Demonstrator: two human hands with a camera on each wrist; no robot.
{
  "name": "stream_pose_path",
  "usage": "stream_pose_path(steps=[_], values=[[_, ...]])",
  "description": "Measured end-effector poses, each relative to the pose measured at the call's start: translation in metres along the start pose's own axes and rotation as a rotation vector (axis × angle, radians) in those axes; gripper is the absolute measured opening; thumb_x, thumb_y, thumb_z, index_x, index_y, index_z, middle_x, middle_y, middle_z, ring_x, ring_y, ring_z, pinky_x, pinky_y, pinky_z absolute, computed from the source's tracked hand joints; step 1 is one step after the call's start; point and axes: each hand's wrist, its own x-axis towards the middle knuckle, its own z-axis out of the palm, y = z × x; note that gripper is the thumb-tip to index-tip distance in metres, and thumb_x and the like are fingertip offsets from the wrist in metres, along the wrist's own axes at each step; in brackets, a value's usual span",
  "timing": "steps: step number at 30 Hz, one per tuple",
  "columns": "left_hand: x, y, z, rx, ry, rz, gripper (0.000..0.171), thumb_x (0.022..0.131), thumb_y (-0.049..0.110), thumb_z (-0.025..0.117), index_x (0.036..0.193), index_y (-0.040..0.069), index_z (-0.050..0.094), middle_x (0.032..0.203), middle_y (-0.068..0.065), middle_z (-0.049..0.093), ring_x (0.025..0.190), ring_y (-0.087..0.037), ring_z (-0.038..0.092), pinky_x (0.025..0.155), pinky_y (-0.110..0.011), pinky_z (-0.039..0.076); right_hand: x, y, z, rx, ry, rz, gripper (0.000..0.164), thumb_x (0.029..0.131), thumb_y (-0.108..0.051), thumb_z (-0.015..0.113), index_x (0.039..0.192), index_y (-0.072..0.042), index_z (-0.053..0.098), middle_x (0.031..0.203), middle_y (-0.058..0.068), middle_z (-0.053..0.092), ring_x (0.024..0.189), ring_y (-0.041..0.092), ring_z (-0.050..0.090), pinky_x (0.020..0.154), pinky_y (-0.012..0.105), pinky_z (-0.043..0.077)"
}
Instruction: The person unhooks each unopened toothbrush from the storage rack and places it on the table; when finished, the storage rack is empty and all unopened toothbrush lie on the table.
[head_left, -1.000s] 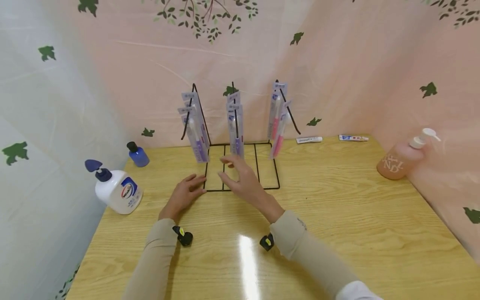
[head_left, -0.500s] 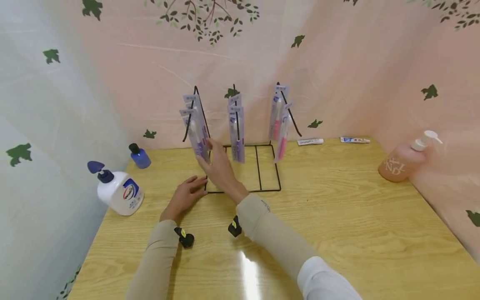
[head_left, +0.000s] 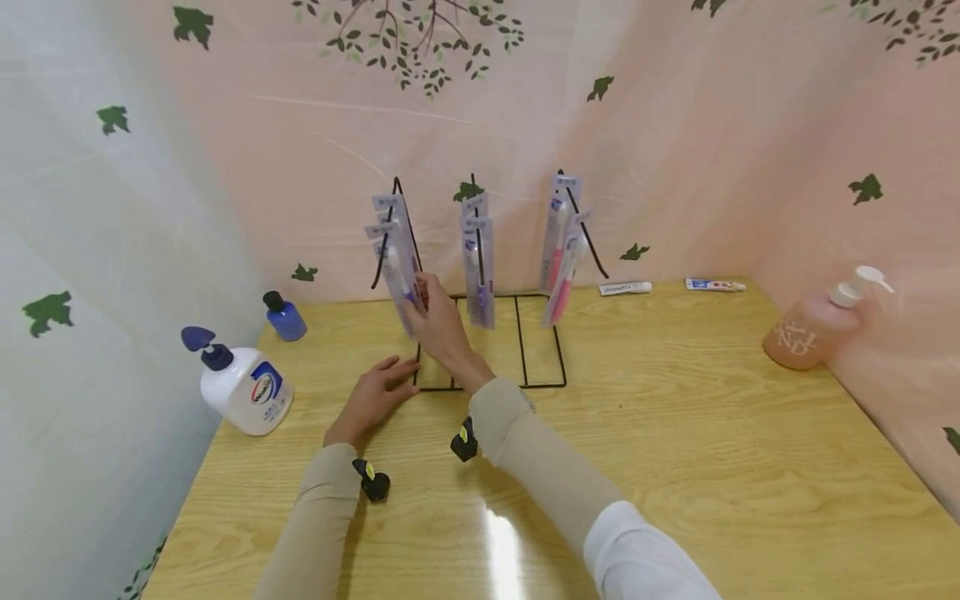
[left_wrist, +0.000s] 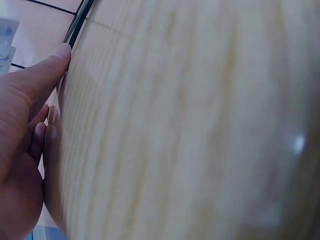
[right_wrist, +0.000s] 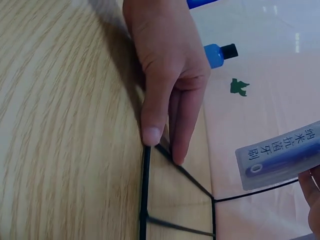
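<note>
A black wire display rack stands at the back of the table, with packaged toothbrushes on its three hooks. Purple ones hang at the left and middle, pink ones at the right. My right hand pinches the lower part of the front toothbrush pack on the left hook; in the right wrist view this pack shows its printed end. My left hand rests at the rack's front left corner, its thumb and fingertips touching the base wires, as the right wrist view of the hand confirms.
At the left stand a white pump bottle and a small blue bottle. Two toothpaste tubes, one plain white and one printed, lie along the back edge. A peach pump bottle is at the far right.
My right hand has moved left from in front of the middle hook to the left hook's front toothbrush pack and taken hold of its lower part. The left hand has stayed at the rack's corner.
</note>
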Motion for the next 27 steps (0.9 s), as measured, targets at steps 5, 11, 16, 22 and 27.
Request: stream_pose_path(steps=[5,11,16,22,27], values=[[-0.001,0.002,-0.001,-0.015,-0.011,0.003,0.046,0.092,0.025,0.065,0.135,0.012,0.056,0.145,-0.008,0.049,0.140,-0.037,0.032,0.111,-0.059,0.028,-0.009,0.004,-0.012,-0.029,-0.006,-0.084,0.044,0.098,-0.026,0.051,0.140,-0.014,0.043,0.122,0.008,0.059,0.104,0.019,0.060,0.087,0.037,0.053],[-0.001,0.001,-0.001,-0.010,-0.022,-0.015,0.046,0.093,0.028,0.063,0.136,0.013,0.056,0.147,-0.007,0.047,0.141,-0.036,0.030,0.111,-0.060,0.027,-0.023,0.004,-0.028,-0.026,-0.028,-0.156,0.048,0.098,-0.023,0.051,0.145,-0.015,0.041,0.132,0.010,0.055,0.110,0.022,0.058,0.090,0.035,0.053],[-0.001,0.000,-0.001,-0.017,-0.027,-0.014,0.046,0.093,0.029,0.063,0.136,0.014,0.056,0.147,-0.008,0.046,0.141,-0.037,0.030,0.111,-0.060,0.026,-0.034,0.001,-0.042,-0.017,-0.071,-0.210,0.050,0.098,-0.022,0.053,0.146,-0.019,0.041,0.126,0.009,0.056,0.104,0.019,0.058,0.084,0.031,0.055],[-0.001,0.000,-0.001,-0.006,-0.026,-0.007,0.047,0.093,0.028,0.063,0.136,0.013,0.055,0.148,-0.012,0.044,0.141,-0.039,0.030,0.111,-0.061,0.026,-0.045,-0.005,-0.056,-0.048,-0.139,-0.250,0.049,0.098,-0.023,0.052,0.145,-0.014,0.042,0.115,0.009,0.059,0.090,0.016,0.058,0.072,0.025,0.053],[-0.002,0.002,-0.002,-0.004,-0.024,-0.011,0.046,0.093,0.028,0.063,0.136,0.012,0.055,0.147,-0.012,0.045,0.141,-0.039,0.030,0.112,-0.060,0.026,-0.055,-0.012,-0.062,-0.029,-0.198,-0.262,0.046,0.099,-0.020,0.052,0.142,-0.008,0.044,0.118,0.011,0.058,0.093,0.018,0.060,0.073,0.023,0.055]])
